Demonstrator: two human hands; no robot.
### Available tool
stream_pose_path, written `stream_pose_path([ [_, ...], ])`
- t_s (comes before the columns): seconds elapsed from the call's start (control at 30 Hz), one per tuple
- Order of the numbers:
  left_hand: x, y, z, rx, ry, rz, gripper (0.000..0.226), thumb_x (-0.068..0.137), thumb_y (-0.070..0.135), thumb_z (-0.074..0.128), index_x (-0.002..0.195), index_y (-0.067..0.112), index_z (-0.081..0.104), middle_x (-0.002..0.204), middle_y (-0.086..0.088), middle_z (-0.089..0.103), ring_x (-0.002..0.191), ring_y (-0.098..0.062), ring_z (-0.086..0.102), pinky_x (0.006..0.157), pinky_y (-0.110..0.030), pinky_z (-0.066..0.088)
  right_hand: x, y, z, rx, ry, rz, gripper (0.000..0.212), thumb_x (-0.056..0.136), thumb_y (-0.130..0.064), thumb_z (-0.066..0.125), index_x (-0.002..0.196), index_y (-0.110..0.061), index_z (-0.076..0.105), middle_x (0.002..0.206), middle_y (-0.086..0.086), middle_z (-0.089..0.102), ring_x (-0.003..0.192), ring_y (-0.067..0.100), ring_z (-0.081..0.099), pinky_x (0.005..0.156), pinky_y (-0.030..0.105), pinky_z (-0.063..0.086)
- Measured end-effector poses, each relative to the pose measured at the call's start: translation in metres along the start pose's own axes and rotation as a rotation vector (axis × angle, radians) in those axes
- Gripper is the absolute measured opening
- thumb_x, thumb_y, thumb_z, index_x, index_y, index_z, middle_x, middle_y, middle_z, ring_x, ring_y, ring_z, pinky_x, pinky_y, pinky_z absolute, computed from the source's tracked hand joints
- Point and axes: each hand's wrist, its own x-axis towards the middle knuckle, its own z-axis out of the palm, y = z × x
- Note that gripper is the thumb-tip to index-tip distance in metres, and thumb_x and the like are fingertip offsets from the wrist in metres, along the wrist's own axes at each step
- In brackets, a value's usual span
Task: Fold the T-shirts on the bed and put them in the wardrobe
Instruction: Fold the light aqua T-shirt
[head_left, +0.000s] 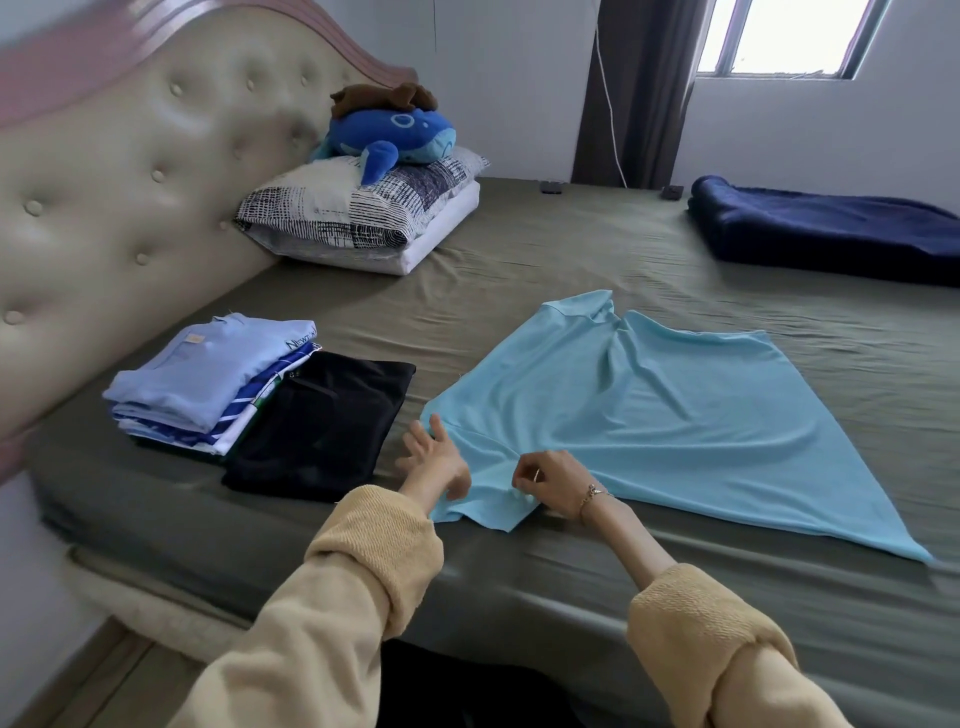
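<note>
A light blue T-shirt lies spread flat on the olive bed sheet, its near sleeve at the bed's front edge. My right hand is closed, pinching the fabric by that sleeve. My left hand rests on the sleeve's left side with fingers spread apart. Left of the shirt lies a folded black T-shirt. Beside it, near the headboard, sits a stack of folded blue and striped T-shirts. No wardrobe is in view.
A tufted cream headboard runs along the left. Pillows with a blue plush toy sit at the head of the bed. A folded navy blanket lies at the far right, under a window.
</note>
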Motion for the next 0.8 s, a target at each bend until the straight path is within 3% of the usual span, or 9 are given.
stream_pose_path([
  [0.07, -0.003, 0.009, 0.005, 0.018, 0.028, 0.040, 0.100, 0.085, 0.005, 0.057, 0.146, 0.008, -0.022, 0.153, -0.019, -0.018, 0.143, -0.034, -0.008, 0.111, -0.046, 0.021, -0.002, 0.011, -0.006, -0.042, 0.072, 0.025, 0.020, 0.081, -0.010, 0.055, 0.097, -0.016, 0.066, 0.097, -0.002, 0.063, 0.092, 0.017, 0.059, 0.071, 0.022, 0.039],
  [0.1, -0.005, 0.016, 0.008, 0.029, 0.031, 0.067, 0.094, 0.085, 0.005, 0.055, 0.148, 0.006, -0.015, 0.153, -0.020, -0.017, 0.143, -0.034, -0.009, 0.112, -0.047, 0.018, -0.005, 0.019, -0.010, -0.068, 0.092, 0.045, 0.023, 0.080, -0.009, 0.055, 0.099, -0.016, 0.065, 0.101, -0.002, 0.061, 0.096, 0.018, 0.058, 0.073, 0.022, 0.039],
  [0.27, -0.011, 0.048, 0.027, 0.100, 0.200, 0.281, 0.056, 0.086, 0.013, 0.054, 0.137, 0.014, 0.031, 0.145, -0.016, 0.021, 0.137, -0.031, 0.018, 0.112, -0.046, 0.020, -0.023, 0.056, -0.023, -0.202, 0.090, 0.159, 0.033, 0.078, -0.012, 0.057, 0.111, -0.019, 0.059, 0.115, -0.001, 0.055, 0.109, 0.018, 0.053, 0.087, 0.028, 0.039],
  [0.33, -0.016, 0.065, 0.038, 0.004, 0.157, 0.427, 0.038, 0.091, 0.024, 0.050, 0.127, 0.014, 0.043, 0.137, -0.012, 0.036, 0.133, -0.028, 0.028, 0.109, -0.043, 0.026, -0.033, 0.073, -0.027, -0.238, 0.085, 0.203, 0.034, 0.079, -0.014, 0.058, 0.113, -0.019, 0.056, 0.118, -0.001, 0.054, 0.114, 0.018, 0.051, 0.089, 0.028, 0.038],
  [0.4, -0.025, 0.078, 0.050, -0.021, 0.129, 0.551, 0.040, 0.089, 0.034, 0.054, 0.122, 0.014, 0.046, 0.129, -0.008, 0.043, 0.128, -0.024, 0.035, 0.104, -0.040, 0.032, -0.043, 0.087, -0.029, -0.288, 0.113, 0.240, 0.033, 0.081, -0.014, 0.055, 0.114, -0.020, 0.055, 0.119, 0.000, 0.052, 0.119, 0.017, 0.047, 0.092, 0.030, 0.035],
  [0.47, -0.028, 0.088, 0.059, 0.051, 0.199, 0.620, 0.044, 0.086, 0.034, 0.057, 0.122, 0.013, 0.044, 0.127, -0.006, 0.045, 0.123, -0.023, 0.038, 0.100, -0.038, 0.036, -0.054, 0.099, -0.033, -0.351, 0.153, 0.269, 0.034, 0.081, -0.012, 0.052, 0.114, -0.022, 0.054, 0.119, 0.000, 0.051, 0.120, 0.016, 0.045, 0.093, 0.031, 0.033],
  [0.63, -0.022, 0.091, 0.064, 0.298, 0.327, 0.567, 0.040, 0.088, 0.008, 0.053, 0.126, 0.009, 0.040, 0.129, -0.009, 0.046, 0.122, -0.025, 0.041, 0.098, -0.036, 0.037, -0.073, 0.123, -0.044, -0.396, 0.205, 0.287, 0.038, 0.078, 0.001, 0.049, 0.111, -0.017, 0.051, 0.114, 0.001, 0.050, 0.113, 0.019, 0.047, 0.085, 0.029, 0.039],
  [0.8, -0.017, 0.092, 0.059, 0.414, 0.266, 0.537, 0.035, 0.093, 0.018, 0.054, 0.126, 0.010, 0.045, 0.129, -0.009, 0.053, 0.124, -0.026, 0.044, 0.099, -0.036, 0.038, -0.087, 0.138, -0.050, -0.343, 0.184, 0.358, 0.030, 0.077, 0.004, 0.045, 0.090, -0.023, 0.043, 0.109, 0.005, 0.055, 0.106, 0.023, 0.052, 0.078, 0.028, 0.040],
])
